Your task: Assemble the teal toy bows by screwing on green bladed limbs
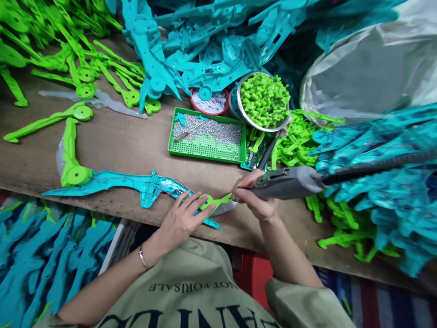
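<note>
A long teal plastic shell like half a toy bow (118,179) lies along the table's front edge, with thin wires in its middle. A bright green arm (70,152) is attached at its left end. Another green arm (218,200) with a translucent blade (224,208) is at the right end. My left hand (180,218) lies with spread fingers over the shell's right part and the round end of that arm. Wrapped in my right hand (256,200) is a grey electric screwdriver (288,182), its tip over the arm's outer end; fingers hide the bit.
A green tray (208,157) holds small screws and a red-handled screwdriver (181,136). Behind it are a metal bowl (241,107) of green pieces and a red bowl (226,105) of white pieces. Teal shells (362,173) pile up at right; green arms (64,54) at left.
</note>
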`<state>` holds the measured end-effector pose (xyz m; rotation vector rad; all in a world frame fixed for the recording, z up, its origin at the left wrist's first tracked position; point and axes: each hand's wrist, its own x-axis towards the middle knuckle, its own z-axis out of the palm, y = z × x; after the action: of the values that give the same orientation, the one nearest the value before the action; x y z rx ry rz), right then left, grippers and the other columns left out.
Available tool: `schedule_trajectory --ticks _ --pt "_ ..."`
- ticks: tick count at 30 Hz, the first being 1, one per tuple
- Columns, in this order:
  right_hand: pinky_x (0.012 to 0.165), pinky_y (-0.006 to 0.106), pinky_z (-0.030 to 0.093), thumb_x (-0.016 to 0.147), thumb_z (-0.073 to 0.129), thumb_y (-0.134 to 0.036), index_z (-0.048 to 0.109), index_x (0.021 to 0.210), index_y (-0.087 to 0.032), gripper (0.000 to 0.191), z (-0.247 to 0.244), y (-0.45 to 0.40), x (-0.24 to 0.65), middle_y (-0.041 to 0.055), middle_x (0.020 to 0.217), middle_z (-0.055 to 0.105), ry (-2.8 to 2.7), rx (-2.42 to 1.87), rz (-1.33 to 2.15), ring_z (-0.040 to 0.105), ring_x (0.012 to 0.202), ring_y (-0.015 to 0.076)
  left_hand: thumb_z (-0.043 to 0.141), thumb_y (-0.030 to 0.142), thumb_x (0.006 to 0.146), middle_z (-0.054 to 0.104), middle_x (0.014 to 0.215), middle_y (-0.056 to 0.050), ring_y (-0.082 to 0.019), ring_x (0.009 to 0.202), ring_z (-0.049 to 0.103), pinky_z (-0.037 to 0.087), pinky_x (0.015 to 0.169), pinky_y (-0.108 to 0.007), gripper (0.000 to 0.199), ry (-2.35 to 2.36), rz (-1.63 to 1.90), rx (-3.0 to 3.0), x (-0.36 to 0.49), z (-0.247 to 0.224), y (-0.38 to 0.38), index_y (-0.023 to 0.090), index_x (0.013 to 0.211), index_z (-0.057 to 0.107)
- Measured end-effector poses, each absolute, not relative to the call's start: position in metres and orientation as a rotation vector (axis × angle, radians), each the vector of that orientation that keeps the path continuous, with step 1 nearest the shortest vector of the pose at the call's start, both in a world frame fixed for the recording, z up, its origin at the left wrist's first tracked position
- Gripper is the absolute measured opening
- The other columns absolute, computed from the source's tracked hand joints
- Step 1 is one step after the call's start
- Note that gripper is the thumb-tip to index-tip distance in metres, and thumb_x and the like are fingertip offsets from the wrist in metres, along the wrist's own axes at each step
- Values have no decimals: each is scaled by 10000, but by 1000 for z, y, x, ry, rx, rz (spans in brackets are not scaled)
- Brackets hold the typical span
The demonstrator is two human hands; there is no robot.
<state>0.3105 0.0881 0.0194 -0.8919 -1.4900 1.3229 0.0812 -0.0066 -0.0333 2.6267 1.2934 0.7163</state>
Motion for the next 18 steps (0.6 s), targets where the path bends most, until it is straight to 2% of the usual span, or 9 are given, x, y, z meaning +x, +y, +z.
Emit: schedule_trajectory --ticks 2,4,8,18 --pt "460 296 478 800 780 -318 680 936 -232 189 27 104 309 -40 600 641 -1511 -856 1314 595 477 158 604 152 988 665 1381 -96 -267 1340 579 455 1133 -493 419 1289 707 2619 81 -32 -6 245 1396 598" --pt "472 309 486 772 789 -366 673 950 -246 244 33 125 302 -55 572 610 -1396 -858 1102 578 465 159 610 162 989 669 1371 -90 -265 1337 580 458 1132 -486 402 1283 712 2608 81 -31 -6 250 1381 611" --pt "521 324 504 767 745 -390 621 849 -258 200 29 168 285 -79 531 528 -1138 -938 691 548 447 145 603 162 991 670 1366 -87 -266 1330 581 454 1135 -489 390 1285 749 2590 80 -31 -5 247 1371 623" --pt "532 329 492 728 750 -425 587 806 -247 253 -2 204 282 -83 510 541 -1085 -1017 672 554 441 155 597 154 986 657 1381 -102 -275 1346 563 445 1143 -495 405 1278 762 2595 79 -34 -6 238 1382 621"
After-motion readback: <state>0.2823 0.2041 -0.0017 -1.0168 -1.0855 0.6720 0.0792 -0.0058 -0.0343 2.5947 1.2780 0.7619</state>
